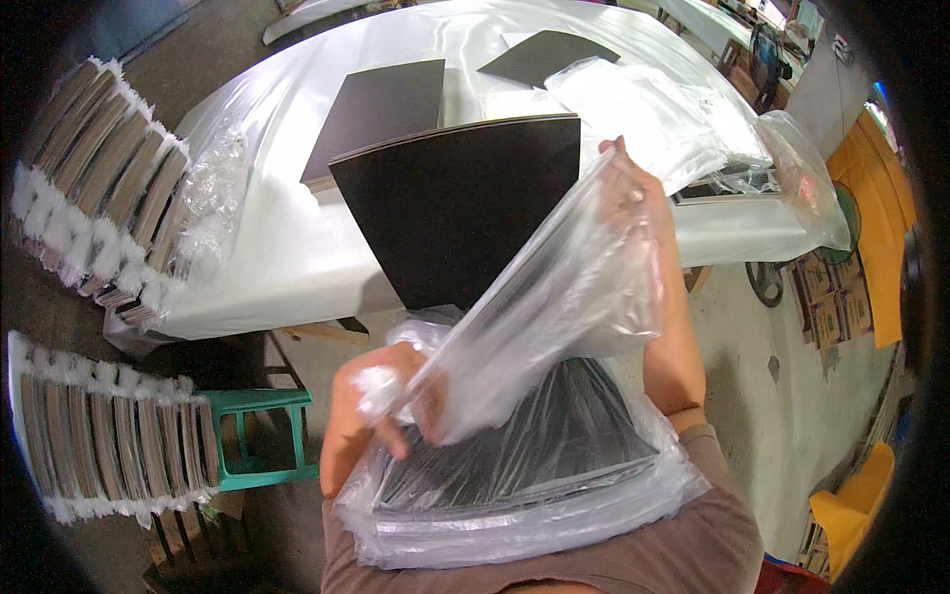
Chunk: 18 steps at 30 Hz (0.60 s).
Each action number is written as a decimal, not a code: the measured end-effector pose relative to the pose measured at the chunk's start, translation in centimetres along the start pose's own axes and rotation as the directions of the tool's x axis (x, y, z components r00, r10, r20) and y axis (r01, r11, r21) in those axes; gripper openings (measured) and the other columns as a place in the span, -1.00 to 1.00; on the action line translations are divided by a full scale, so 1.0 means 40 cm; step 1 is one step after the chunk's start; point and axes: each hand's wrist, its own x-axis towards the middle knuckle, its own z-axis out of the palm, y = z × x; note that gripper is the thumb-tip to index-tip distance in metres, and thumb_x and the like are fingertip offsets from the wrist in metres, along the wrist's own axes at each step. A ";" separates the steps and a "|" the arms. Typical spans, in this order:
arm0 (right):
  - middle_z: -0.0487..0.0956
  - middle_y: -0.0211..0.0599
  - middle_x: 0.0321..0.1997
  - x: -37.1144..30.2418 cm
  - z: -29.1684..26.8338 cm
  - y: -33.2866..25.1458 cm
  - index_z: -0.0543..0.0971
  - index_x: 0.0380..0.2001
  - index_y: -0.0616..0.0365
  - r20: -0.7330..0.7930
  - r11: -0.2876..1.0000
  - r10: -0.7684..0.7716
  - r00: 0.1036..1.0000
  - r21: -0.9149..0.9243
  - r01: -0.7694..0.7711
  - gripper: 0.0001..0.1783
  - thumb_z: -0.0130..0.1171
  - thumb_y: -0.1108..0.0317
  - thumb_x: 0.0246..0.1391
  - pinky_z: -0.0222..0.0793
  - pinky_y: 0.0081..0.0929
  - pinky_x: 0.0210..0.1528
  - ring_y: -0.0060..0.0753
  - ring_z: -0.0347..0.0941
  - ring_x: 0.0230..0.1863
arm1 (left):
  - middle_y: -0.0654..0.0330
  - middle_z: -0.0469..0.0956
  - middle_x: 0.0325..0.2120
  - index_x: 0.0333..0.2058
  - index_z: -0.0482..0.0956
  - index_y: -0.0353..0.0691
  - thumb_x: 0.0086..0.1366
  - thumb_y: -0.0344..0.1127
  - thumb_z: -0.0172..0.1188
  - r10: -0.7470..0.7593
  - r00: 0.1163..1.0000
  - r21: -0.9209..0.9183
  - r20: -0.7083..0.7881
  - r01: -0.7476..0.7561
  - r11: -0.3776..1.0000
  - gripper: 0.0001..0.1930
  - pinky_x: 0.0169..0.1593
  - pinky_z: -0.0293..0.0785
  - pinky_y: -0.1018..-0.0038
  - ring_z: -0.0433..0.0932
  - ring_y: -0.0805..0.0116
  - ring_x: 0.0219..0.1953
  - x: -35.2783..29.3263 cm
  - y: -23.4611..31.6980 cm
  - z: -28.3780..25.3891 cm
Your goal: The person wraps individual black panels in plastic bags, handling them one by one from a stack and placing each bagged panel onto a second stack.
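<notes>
Left hand point(391, 396) pinches the lower end of a clear plastic bag point(554, 297) | right hand point(633, 188) grips its top, stretched tight | dark board point(465, 203) stands against the white table point(287, 247) behind | bagged boards point(515, 465) on lap | wrapped stacks point(109, 178) left.

Left hand point(396, 396) clenched low; right hand point(633, 188) raised, fingers pinched.
</notes>
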 end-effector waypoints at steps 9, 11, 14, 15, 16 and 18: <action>0.43 -0.36 -0.38 -0.182 0.039 0.053 0.37 -0.17 0.12 0.303 0.882 0.277 0.912 -0.456 -0.116 -0.51 0.24 0.23 -0.23 0.25 -0.57 -0.45 -0.56 0.31 -0.47 | 0.12 0.44 -0.35 -0.28 0.43 -0.27 -0.18 -0.17 0.31 -0.117 0.950 -0.071 -0.291 0.101 0.992 -0.53 -0.22 0.37 0.47 0.45 0.28 -0.34 -0.046 0.009 -0.043; 0.42 -0.35 -0.35 -0.180 0.047 0.083 0.36 -0.15 0.13 0.356 0.868 0.246 0.902 -0.494 -0.042 -0.47 0.25 0.23 -0.26 0.24 -0.56 -0.40 -0.55 0.30 -0.43 | 0.12 0.43 -0.33 -0.25 0.42 -0.27 -0.18 -0.19 0.31 -0.136 0.929 -0.056 -0.343 0.124 0.991 -0.52 -0.20 0.36 0.47 0.44 0.29 -0.33 -0.067 0.003 -0.048; 0.41 -0.33 -0.30 -0.176 0.042 0.068 0.34 -0.13 0.15 0.359 0.856 0.209 0.910 -0.516 0.007 -0.41 0.27 0.23 -0.30 0.22 -0.54 -0.34 -0.53 0.30 -0.37 | 0.12 0.41 -0.30 -0.22 0.40 -0.26 -0.19 -0.21 0.30 -0.125 0.916 -0.055 -0.381 0.113 0.992 -0.50 -0.18 0.35 0.47 0.44 0.29 -0.31 -0.066 0.004 -0.053; 0.41 -0.32 -0.29 -0.181 0.043 0.057 0.33 -0.12 0.15 0.350 0.853 0.193 0.916 -0.522 0.020 -0.39 0.28 0.23 -0.32 0.21 -0.53 -0.32 -0.52 0.29 -0.35 | 0.12 0.41 -0.29 -0.21 0.39 -0.26 -0.19 -0.22 0.30 -0.120 0.914 -0.056 -0.387 0.107 0.993 -0.49 -0.18 0.34 0.47 0.43 0.29 -0.31 -0.058 0.008 -0.055; 0.41 -0.32 -0.27 -0.182 0.042 0.058 0.33 -0.11 0.16 0.357 0.853 0.188 0.915 -0.521 0.028 -0.37 0.29 0.23 -0.33 0.20 -0.53 -0.30 -0.51 0.29 -0.33 | 0.12 0.40 -0.28 -0.20 0.39 -0.26 -0.19 -0.23 0.30 -0.122 0.907 -0.059 -0.403 0.107 0.993 -0.49 -0.17 0.34 0.47 0.43 0.29 -0.30 -0.061 0.010 -0.056; 0.40 -0.31 -0.24 -0.179 0.047 0.061 0.32 -0.09 0.16 0.370 0.856 0.163 0.914 -0.515 0.055 -0.33 0.30 0.23 -0.36 0.19 -0.51 -0.25 -0.50 0.28 -0.28 | 0.12 0.39 -0.26 -0.18 0.38 -0.26 -0.20 -0.25 0.30 -0.125 0.895 -0.058 -0.428 0.111 0.992 -0.47 -0.16 0.33 0.48 0.42 0.29 -0.29 -0.066 0.014 -0.064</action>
